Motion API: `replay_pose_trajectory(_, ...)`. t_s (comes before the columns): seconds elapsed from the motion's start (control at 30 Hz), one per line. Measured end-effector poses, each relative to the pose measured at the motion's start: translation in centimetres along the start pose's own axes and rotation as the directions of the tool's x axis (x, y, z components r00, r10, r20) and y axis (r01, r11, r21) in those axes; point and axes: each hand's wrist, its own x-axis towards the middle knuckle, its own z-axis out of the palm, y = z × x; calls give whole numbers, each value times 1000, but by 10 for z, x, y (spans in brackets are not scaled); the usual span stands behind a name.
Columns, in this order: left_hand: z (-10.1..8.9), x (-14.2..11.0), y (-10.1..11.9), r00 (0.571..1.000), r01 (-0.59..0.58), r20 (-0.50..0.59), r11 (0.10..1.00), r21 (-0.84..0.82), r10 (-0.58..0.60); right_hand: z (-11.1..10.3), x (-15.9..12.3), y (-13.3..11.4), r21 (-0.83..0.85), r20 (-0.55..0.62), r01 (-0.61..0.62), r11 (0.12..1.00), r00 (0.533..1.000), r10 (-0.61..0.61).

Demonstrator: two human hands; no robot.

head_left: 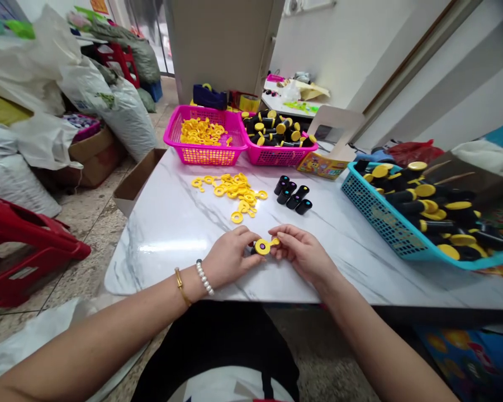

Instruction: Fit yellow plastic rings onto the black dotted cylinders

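Observation:
Close to the table's front edge, my left hand (235, 252) is closed around a small black cylinder, mostly hidden by my fingers. A yellow ring piece with a tab (261, 247) sits over its end, and a dark centre shows through the ring. My right hand (298, 249) pinches the ring's tab between thumb and forefinger. Beyond my hands lies a loose pile of yellow ring pieces (236, 190). To its right, several black cylinders (293, 196) with coloured dots on their ends stand in a group.
Two pink baskets stand at the back: the left basket (171, 133) holds yellow ring pieces, the right basket (272, 155) black-and-yellow cylinders. A blue basket (381, 228) on the right is heaped with more. A cut cardboard box (331, 162) stands behind. A red stool (25, 251) is at left.

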Motion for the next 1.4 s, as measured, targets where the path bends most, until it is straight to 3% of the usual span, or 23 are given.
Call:
replay_pose_trajectory(0.13,-2,1,1,999,16,52,999,-40,-14,-15,13,-8,15,201,-126,992,972,120)
replay_pose_trajectory(0.3,-7,2,3,994,45,103,995,-89,-36,-36,23,-14,-42,432,-230,972,873,225)
replay_pose_trajectory(0.43,-8,4,2,986,65,157,994,-85,-51,-41,29,-17,-110,451,-270,957,844,290)
replay_pose_trajectory(0.63,-2,6,3,980,48,197,998,-41,-39,-9,40,-36,-414,446,-277,867,768,459)
replay_pose_trajectory(0.7,-2,7,4,974,63,218,998,13,-64,-3,41,-38,-471,425,-247,847,777,464)
replay_pose_trajectory(0.87,-3,6,4,963,76,249,991,106,-100,-6,32,-30,-390,425,-194,900,829,362)
replay_pose_trajectory(0.97,-3,4,2,973,98,200,990,99,-117,-5,21,-31,-453,406,-62,889,874,268)
replay_pose_trajectory(1.03,-1,3,0,975,122,175,988,97,-138,2,11,-37,-594,363,113,797,921,140)
replay_pose_trajectory(1.1,3,3,-2,976,127,165,987,100,-142,13,-1,-43,-769,322,260,584,947,2)
replay_pose_trajectory(1.17,6,4,-2,977,128,157,985,118,-146,24,-12,-47,-891,300,301,339,952,-57)
replay_pose_trajectory(1.23,8,3,-1,977,132,152,982,134,-152,31,-19,-48,-944,290,296,150,955,-58)
replay_pose_trajectory(1.3,7,2,0,975,128,166,985,115,-146,29,-20,-49,-960,273,277,48,959,-71)
replay_pose_trajectory(1.4,-5,1,-6,975,118,183,992,52,-126,-5,-11,-64,-984,156,174,45,951,-268)
